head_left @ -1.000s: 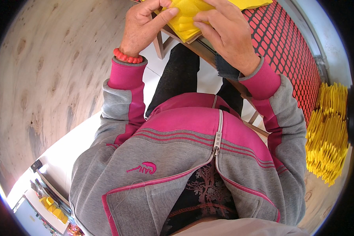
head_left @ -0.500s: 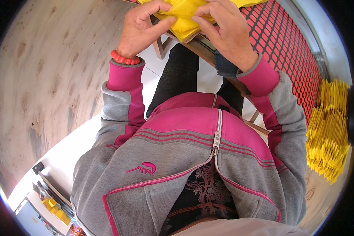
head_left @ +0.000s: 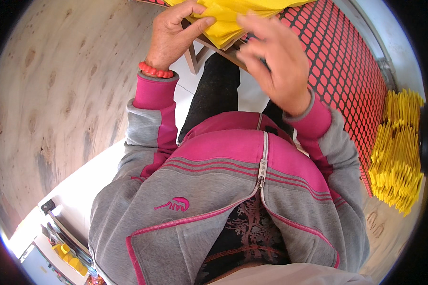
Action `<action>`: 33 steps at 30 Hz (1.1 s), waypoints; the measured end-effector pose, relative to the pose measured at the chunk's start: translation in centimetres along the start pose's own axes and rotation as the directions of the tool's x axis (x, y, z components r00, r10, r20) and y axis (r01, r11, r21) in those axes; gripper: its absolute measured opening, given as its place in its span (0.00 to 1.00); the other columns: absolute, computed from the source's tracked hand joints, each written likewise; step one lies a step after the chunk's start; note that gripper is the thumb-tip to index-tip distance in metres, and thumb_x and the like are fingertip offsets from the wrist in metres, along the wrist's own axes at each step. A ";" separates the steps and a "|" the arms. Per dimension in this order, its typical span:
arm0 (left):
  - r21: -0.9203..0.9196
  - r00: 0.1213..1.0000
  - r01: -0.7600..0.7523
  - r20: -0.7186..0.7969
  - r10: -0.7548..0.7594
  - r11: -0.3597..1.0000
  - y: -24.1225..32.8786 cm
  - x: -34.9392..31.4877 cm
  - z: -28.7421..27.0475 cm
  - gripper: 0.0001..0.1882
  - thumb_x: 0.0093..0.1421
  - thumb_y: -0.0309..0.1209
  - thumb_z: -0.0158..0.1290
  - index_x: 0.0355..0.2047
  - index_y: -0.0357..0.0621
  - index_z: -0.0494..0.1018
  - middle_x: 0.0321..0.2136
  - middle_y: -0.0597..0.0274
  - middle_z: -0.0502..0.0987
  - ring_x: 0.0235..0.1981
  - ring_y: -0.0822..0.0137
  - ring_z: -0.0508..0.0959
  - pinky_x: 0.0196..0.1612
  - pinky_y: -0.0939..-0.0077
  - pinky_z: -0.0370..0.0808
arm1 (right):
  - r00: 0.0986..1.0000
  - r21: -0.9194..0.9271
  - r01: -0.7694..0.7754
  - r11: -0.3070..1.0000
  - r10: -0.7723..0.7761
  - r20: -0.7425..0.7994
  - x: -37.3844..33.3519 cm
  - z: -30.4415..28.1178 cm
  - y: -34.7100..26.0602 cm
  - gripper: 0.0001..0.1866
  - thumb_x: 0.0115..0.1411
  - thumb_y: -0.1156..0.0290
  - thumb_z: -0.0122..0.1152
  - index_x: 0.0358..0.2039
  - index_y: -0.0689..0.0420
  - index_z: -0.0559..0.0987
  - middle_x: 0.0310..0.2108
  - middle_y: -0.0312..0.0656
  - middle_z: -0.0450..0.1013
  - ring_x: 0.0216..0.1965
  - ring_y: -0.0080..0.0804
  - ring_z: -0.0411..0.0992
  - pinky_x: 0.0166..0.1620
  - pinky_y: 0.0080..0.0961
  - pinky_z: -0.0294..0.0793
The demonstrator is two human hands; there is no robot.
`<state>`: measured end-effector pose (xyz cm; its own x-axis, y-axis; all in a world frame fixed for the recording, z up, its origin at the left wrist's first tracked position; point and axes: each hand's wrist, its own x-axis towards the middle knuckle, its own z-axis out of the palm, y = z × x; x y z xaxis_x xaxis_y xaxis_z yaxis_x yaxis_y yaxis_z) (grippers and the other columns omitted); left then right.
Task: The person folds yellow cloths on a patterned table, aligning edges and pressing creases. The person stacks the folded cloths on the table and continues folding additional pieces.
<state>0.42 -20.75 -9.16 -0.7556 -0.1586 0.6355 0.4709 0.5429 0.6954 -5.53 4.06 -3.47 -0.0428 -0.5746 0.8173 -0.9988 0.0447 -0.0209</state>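
My left hand [head_left: 170,40], with a red beaded bracelet at the wrist, pinches the near left part of a yellow sheet [head_left: 226,21] between thumb and fingers. The sheet looks thin and soft, like paper or cloth, and lies on layered yellow edges at the table's near corner; its far part is cut off by the top of the view. Just right of it, my right hand [head_left: 283,66] hovers with thumb and fingers apart, holding nothing. Its fingertips are blurred by motion.
A red and black patterned cover [head_left: 342,71] lies on the table to the right. Beyond its edge stand stacks of folded yellow pieces [head_left: 397,152]. A wide wooden surface [head_left: 66,80] fills the left side. Small yellow items [head_left: 69,256] sit at the lower left.
My right hand has let go of the yellow sheet and moved back toward me, its fingers spreading. The sheet lies flatter and spreads wider. My left hand keeps its pinch.
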 end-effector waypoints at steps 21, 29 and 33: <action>-0.382 0.974 0.086 -0.164 -0.159 0.920 1.4 0.7 1.6 0.07 0.67 0.19 0.51 0.39 0.45 0.68 0.29 0.75 0.69 0.30 0.83 0.68 0.35 0.88 0.64 | 0.680 -0.358 -0.432 0.828 0.559 0.474 -21.3 -1.4 2.6 0.10 0.63 0.71 0.62 0.44 0.59 0.77 0.48 0.43 0.78 0.49 0.47 0.76 0.50 0.39 0.76; -0.107 0.998 0.041 0.059 -0.034 0.993 1.4 0.9 -0.4 0.08 0.68 0.25 0.57 0.45 0.38 0.81 0.41 0.69 0.82 0.45 0.77 0.77 0.51 0.81 0.72 | 0.596 -0.446 -0.418 0.791 0.610 0.522 -18.4 -2.1 1.2 0.12 0.62 0.70 0.64 0.43 0.60 0.76 0.45 0.45 0.78 0.46 0.49 0.76 0.48 0.40 0.75; -0.050 0.994 0.005 0.107 0.000 0.999 0.7 0.5 -0.4 0.09 0.69 0.23 0.53 0.47 0.38 0.81 0.43 0.67 0.82 0.47 0.76 0.78 0.53 0.80 0.72 | 0.696 -0.115 -0.448 0.887 0.426 0.578 -11.8 -4.4 -2.8 0.10 0.59 0.70 0.66 0.40 0.58 0.77 0.42 0.43 0.77 0.40 0.44 0.78 0.41 0.36 0.77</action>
<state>0.57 -20.80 -8.17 -0.8000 -0.0691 0.5960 0.4892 0.5000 0.7146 -2.09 14.36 -10.53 -0.4695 -0.8533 0.2270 -0.8638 0.3906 -0.3183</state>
